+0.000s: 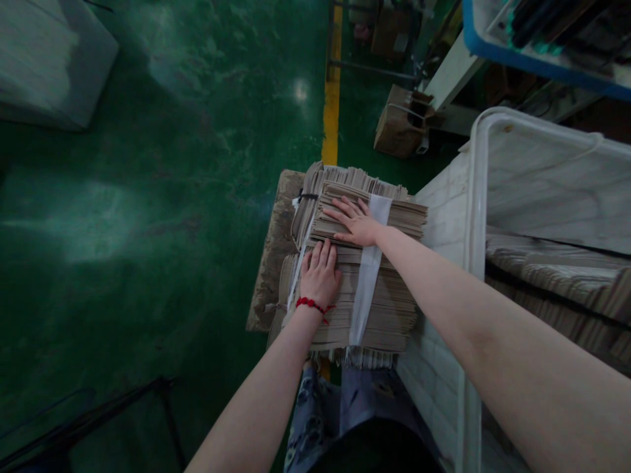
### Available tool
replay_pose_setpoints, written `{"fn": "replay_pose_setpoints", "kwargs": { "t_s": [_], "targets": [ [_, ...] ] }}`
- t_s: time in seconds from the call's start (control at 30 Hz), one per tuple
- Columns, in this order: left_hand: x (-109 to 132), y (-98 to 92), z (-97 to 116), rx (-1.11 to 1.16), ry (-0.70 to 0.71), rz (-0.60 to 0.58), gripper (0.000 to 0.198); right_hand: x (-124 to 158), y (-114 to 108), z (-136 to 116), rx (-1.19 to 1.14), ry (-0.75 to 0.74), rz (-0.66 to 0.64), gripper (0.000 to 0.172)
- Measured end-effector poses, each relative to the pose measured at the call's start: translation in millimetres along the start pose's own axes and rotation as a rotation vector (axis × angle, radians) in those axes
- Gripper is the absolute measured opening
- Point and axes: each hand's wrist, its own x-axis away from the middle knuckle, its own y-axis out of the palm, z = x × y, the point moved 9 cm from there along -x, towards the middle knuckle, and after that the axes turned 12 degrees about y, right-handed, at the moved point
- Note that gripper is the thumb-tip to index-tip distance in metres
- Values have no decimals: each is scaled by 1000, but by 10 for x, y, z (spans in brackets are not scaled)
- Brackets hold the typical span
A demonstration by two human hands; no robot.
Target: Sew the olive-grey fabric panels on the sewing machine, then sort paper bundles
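A thick stack of flattened brown kraft paper bags [359,276] lies in bundles, with a white strap [367,276] running across the top. My left hand [320,274] rests flat on the stack's near part, left of the strap, with a red string bracelet [311,305] on its wrist. My right hand [355,221] lies spread on the upper bundle, its fingers pointing left and its wrist beside the strap. Neither hand grips anything. Under the stack is a worn wooden board [272,263], mostly hidden.
A white plastic bin [473,197] stands right of the stack, holding more brown paper stacks [557,282]. Green painted floor [148,217] spreads left, with a yellow line [331,85] ahead. A brown cardboard box [401,121] and a blue-edged bench [542,49] stand beyond.
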Motion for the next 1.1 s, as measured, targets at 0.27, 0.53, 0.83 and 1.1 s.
{"fn": "replay_pose_setpoints", "kwargs": {
  "t_s": [0.27,0.53,0.83,1.1],
  "targets": [
    [-13,4,7,-6,5,-11,57,9,-16,-12,-8,0,6,70],
    [-23,11,-4,-18,-8,-18,56,0,-5,-5,-11,-3,11,70],
    [-60,-41,-33,17,-52,-14,57,8,-16,-15,-7,1,-8,69],
    [-121,-99,-41,7,-69,-52,60,-9,-16,-19,-6,10,-49,69]
  ]
}}
